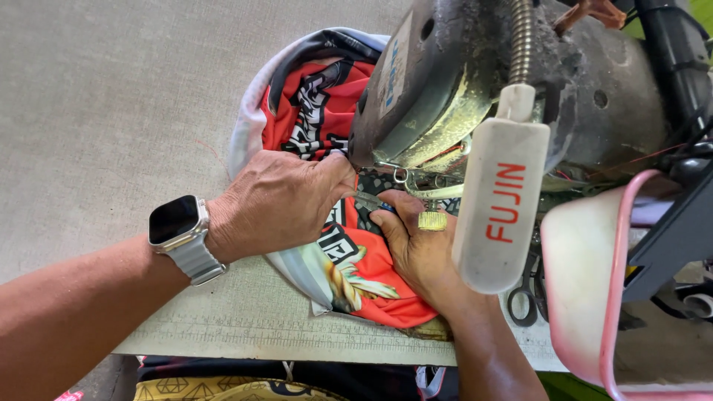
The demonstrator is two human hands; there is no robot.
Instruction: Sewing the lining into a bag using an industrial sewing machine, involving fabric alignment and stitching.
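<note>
One grey desk (111, 96) carries one worn grey sewing machine (475, 82), with one white lamp (499, 200) hanging in front of it. One red printed garment (356, 260) lies bunched under the machine head. Two hands work on it: the left hand (276, 202), one smartwatch (180, 232) on its wrist, presses the cloth flat with its grip released; the right hand (416, 245) pinches the cloth beside the needle. One pair of scissors (526, 293) lies at the right.

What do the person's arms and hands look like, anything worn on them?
Both forearms are bare, no sleeves or gloves in view. The left hand has a watch at the wrist: dark rectangular face, pale grey band. The right hand shows nothing worn.
</note>
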